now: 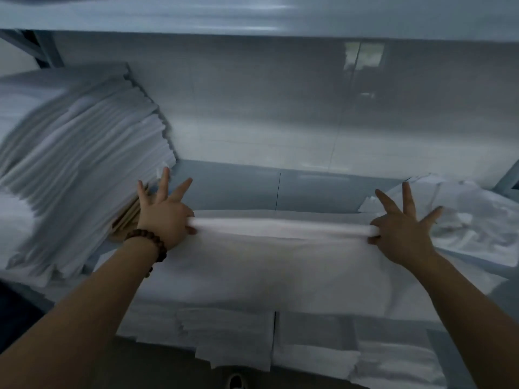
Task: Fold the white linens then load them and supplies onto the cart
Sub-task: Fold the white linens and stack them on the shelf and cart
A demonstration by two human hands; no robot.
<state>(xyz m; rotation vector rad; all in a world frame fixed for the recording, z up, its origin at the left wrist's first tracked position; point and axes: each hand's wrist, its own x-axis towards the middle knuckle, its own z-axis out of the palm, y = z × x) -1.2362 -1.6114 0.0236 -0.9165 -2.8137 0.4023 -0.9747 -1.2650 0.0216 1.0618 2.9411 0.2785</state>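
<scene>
A white linen sheet (pixel 280 265) lies spread over the grey shelf surface (pixel 238 186) in front of me, its far edge lifted into a taut fold. My left hand (pixel 165 217) pinches the left end of that fold between thumb and index finger, its other fingers splayed. At the right end my right hand (pixel 398 228) pinches the fold in the same manner, three fingers spread upward. A beaded bracelet circles my left wrist. The view is motion-blurred.
A tall leaning stack of folded white linens (pixel 78 169) fills the left side, with brown paper (pixel 126 220) under its near corner. Crumpled white cloth (pixel 471 220) lies at right. Folded linens (pixel 309 341) sit on the shelf below. Another shelf (pixel 252 15) runs overhead.
</scene>
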